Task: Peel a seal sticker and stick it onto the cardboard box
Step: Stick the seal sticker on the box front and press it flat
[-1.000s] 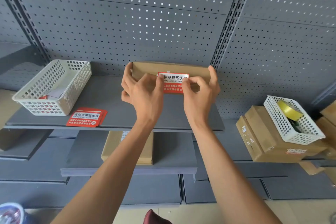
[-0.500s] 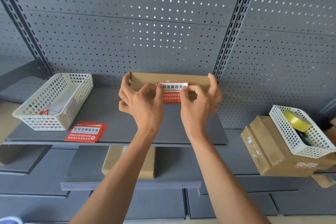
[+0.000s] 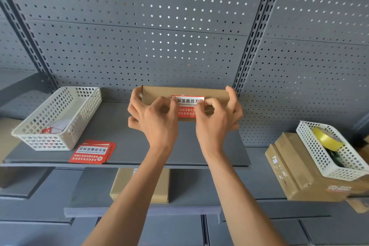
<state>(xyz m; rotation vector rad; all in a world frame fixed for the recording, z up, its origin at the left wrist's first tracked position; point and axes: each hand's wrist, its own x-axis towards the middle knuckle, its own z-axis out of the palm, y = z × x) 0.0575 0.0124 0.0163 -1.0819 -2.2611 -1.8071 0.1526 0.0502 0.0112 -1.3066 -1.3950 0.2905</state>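
- Gripping the cardboard box [image 3: 159, 94] by its ends, the left hand [image 3: 155, 120] and right hand [image 3: 217, 122] curl their fingers round it on the shelf [image 3: 111, 126].
- Both thumbs press the seal sticker [image 3: 187, 104] across the box's front edge.
- Open shelf lies between box and white basket [image 3: 58, 118]; a sticker stack [image 3: 91, 152] sits near the shelf's front edge.

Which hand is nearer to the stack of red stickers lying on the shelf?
Left. The left hand is up and right of the sticker stack, gripping the cardboard box; the right hand is farther right, at the box's other end.
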